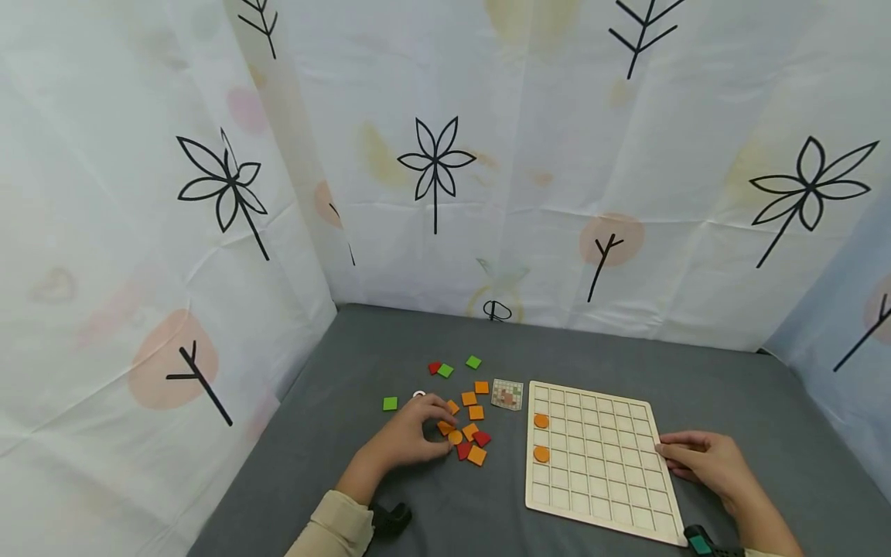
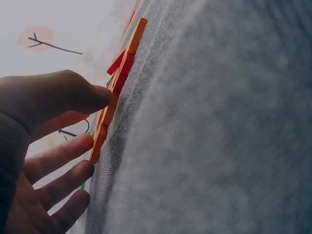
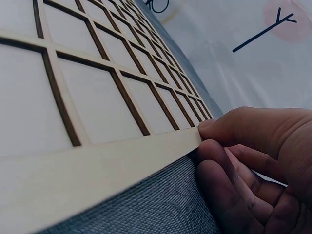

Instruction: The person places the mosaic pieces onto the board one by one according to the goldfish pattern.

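Note:
My left hand (image 1: 411,433) reaches over a loose group of small flat pieces, thumb and fingers apart around them. Beside its thumb lies an orange round piece (image 1: 455,438); whether the thumb touches it I cannot tell. Orange square tiles (image 1: 476,456) and red tiles (image 1: 482,439) lie close by. In the left wrist view the fingers of that hand (image 2: 53,180) are spread along the row of tiles. My right hand (image 1: 710,460) pinches the right edge of a pale wooden grid board (image 1: 599,464) between thumb and finger. Two orange round pieces (image 1: 541,454) sit in the board's left column.
A small printed pattern card (image 1: 507,394) lies between the tiles and the board. Green tiles (image 1: 390,404) and a white ring-like piece (image 1: 419,394) are scattered behind the left hand. Grey cloth (image 1: 459,518) covers the table, with patterned white curtains (image 1: 529,155) around it.

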Demonstrator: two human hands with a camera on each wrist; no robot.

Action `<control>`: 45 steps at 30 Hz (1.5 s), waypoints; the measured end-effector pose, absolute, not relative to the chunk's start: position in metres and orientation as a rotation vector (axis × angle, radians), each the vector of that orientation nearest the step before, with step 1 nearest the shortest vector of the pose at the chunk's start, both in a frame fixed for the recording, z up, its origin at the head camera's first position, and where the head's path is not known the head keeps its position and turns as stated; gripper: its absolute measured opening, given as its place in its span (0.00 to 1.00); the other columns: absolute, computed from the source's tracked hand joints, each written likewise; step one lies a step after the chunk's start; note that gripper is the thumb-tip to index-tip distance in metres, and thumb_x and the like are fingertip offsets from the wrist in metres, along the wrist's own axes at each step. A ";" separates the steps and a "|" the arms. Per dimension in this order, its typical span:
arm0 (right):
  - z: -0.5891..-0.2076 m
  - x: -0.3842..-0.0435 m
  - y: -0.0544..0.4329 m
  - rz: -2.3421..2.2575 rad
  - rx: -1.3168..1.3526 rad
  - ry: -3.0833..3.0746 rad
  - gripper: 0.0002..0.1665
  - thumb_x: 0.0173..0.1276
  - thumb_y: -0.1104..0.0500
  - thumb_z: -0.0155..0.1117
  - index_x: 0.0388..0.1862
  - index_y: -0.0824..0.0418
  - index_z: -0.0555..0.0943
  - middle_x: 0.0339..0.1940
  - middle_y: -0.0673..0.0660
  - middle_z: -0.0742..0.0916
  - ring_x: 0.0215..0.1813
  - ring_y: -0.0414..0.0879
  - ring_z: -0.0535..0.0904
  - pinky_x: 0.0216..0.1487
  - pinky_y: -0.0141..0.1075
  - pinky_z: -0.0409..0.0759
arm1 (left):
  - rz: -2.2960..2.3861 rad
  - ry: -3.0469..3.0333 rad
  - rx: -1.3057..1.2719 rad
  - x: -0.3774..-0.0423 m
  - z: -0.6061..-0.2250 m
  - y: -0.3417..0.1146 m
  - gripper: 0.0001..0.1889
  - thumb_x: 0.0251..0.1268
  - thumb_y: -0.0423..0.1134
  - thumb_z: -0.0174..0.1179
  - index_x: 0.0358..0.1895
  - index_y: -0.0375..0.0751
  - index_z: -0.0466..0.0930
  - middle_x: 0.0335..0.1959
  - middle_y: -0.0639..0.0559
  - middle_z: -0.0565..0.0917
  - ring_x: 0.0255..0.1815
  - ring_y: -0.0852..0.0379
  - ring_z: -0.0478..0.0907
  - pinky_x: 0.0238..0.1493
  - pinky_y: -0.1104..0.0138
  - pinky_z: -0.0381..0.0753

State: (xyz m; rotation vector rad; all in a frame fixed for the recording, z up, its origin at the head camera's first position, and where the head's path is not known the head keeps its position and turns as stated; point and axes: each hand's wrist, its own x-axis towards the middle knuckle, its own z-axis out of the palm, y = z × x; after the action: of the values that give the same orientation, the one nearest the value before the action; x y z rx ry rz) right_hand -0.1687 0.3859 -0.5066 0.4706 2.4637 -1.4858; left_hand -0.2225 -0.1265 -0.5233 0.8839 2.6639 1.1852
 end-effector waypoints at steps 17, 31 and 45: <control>-0.504 -0.169 0.385 -1.490 0.469 2.454 0.25 0.72 0.54 0.75 0.57 0.73 0.86 0.39 0.47 0.91 0.37 0.40 0.88 0.41 0.34 0.89 | 1.052 2.685 0.814 -0.225 -0.525 -0.125 0.14 0.63 0.46 0.76 0.53 0.61 0.93 0.56 0.60 0.76 0.57 0.57 0.71 0.62 0.53 0.77; -0.503 -0.168 0.383 -1.488 0.472 2.463 0.26 0.72 0.54 0.75 0.58 0.74 0.86 0.38 0.46 0.91 0.36 0.39 0.89 0.41 0.34 0.89 | 1.041 2.691 0.807 -0.226 -0.524 -0.123 0.11 0.63 0.45 0.76 0.48 0.62 0.93 0.55 0.61 0.75 0.55 0.57 0.71 0.60 0.54 0.76; -0.504 -0.168 0.383 -1.479 0.474 2.467 0.28 0.72 0.53 0.75 0.59 0.74 0.85 0.40 0.47 0.91 0.37 0.40 0.88 0.41 0.34 0.89 | 1.110 2.641 0.863 -0.228 -0.521 -0.118 0.09 0.66 0.46 0.75 0.48 0.59 0.93 0.55 0.63 0.78 0.55 0.60 0.76 0.61 0.60 0.81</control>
State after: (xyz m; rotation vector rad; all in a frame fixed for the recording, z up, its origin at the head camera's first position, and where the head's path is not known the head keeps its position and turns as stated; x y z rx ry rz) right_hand -0.1683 0.3835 -0.5040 0.4740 2.4674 -1.4789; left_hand -0.2284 -0.1176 -0.5215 0.8634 2.6410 1.1104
